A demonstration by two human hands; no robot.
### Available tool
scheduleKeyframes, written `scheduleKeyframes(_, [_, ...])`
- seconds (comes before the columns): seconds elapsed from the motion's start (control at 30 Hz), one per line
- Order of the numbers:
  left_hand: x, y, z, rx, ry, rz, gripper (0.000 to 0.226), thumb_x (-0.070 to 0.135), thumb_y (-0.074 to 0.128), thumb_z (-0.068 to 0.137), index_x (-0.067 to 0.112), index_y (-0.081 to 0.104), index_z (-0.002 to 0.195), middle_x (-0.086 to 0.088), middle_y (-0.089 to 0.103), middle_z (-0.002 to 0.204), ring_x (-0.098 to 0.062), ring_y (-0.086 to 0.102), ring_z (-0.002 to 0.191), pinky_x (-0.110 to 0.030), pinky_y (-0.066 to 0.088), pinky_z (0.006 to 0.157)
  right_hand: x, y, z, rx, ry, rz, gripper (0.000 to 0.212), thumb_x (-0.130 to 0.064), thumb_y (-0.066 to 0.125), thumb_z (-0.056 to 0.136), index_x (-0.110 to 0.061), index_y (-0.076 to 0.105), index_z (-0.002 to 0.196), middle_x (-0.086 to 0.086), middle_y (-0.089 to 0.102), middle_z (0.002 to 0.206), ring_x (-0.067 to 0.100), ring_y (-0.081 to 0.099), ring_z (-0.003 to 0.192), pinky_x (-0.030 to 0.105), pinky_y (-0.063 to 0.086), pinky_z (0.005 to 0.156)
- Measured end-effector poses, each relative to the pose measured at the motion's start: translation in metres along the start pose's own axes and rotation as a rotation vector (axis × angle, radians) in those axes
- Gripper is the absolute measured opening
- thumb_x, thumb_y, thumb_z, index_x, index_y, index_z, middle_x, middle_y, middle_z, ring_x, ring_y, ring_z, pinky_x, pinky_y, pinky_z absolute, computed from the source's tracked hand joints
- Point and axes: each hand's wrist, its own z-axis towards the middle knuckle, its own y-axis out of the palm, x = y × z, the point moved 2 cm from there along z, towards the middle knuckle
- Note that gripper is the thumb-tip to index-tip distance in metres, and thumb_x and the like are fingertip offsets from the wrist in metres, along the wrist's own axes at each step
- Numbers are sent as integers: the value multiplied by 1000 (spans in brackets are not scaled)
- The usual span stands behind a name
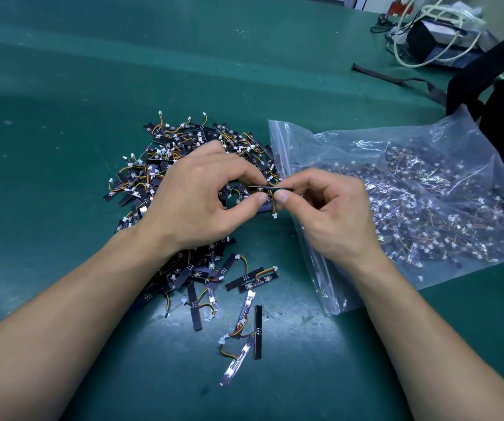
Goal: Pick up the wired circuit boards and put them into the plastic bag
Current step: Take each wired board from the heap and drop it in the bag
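Left hand [196,196] and right hand [326,208] pinch one wired circuit board [270,188] between curled fingertips. It is held above the board pile [184,165], beside the zip-lock bag [411,192].

I look down on a scuffed green work mat [123,71] with pale glare patches. At its far right corner, white cables [451,12] loop over a dark box [423,41].

Readable text: none anywhere in view.
wired circuit boards [180,138]: tiny pale marks on the dark strips, too small to read.
plastic bag [445,138]: glare only, no legible print.
black box [423,41], 1 o'clock: pale label face, blurred.
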Motion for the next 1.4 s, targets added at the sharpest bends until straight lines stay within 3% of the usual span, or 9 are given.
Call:
scheduleKeyframes(0.23, [3,-1,1,39,34,29,8,20,71,91,14,75,86,12,64,77,-16,48,74,-30,41,67,-1,1,-2,6,68,46,16,-25,76,80,-28,74,96,-6,71,74,10,45,49,20,36,50])
scheduleKeyframes(0.37, [2,-2,1,47,14,38,10,21,71,91,14,76,86,10,65,76,-15,48,74,-29,40,67,-2,1,-2,0,40,28,7,-24,75,83,-25,76,90,-7,70,69,10,46,49,21,35,50])
scheduleKeyframes(0.53, [2,-1,1,28,14,22,10,24,71,90,15,76,90,12,67,80,-13,46,75,-29,42,67,-3,1,0,4,27,9,6,-19,72,88,-19,76,84,-4,71,66,24,51,50,21,37,49])
scheduleKeyframes(0.67, [1,-1,1,5,-12,7,19,32,68,89,17,76,98,13,71,89,-10,46,79,-29,43,70,-3,0,0,13,7,-1,7,-17,72,89,-16,76,83,-6,70,65,16,53,50,19,38,51])
scheduleKeyframes(0.83, [3,-1,1,1,10,14,10,23,68,92,16,74,89,19,62,83,-11,45,76,-29,42,68,-3,0,-1,-24,35,14,5,-18,71,87,-18,76,85,-3,71,67,11,48,50,17,35,52])
scheduleKeyframes(0.93, [5,-1,2,10,23,35,11,21,67,93,15,73,87,20,57,80,-10,44,75,-28,39,68,-3,0,-1,-16,58,41,9,-21,71,85,-24,76,92,2,73,74,28,55,55,27,39,51])
scheduleKeyframes(1.03, [5,-2,3,27,16,34,11,21,67,93,14,73,86,20,54,79,-11,44,74,-27,37,67,-4,-1,-1,-9,41,45,7,-21,71,85,-25,74,89,3,73,73,34,59,58,36,44,51])
scheduleKeyframes(1.2, [2,0,2,12,-4,17,10,24,68,92,17,74,89,19,61,82,-10,44,75,-29,41,67,-2,1,-1,-1,48,25,5,-19,71,86,-17,75,85,-2,71,66,14,50,50,17,37,53])
scheduleKeyframes(1.4, [0,-1,2,2,-23,12,13,28,66,92,19,75,95,19,63,85,-7,44,77,-26,39,69,-2,0,0,10,46,33,5,-21,71,86,-21,75,84,-6,71,66,17,51,51,20,38,52])
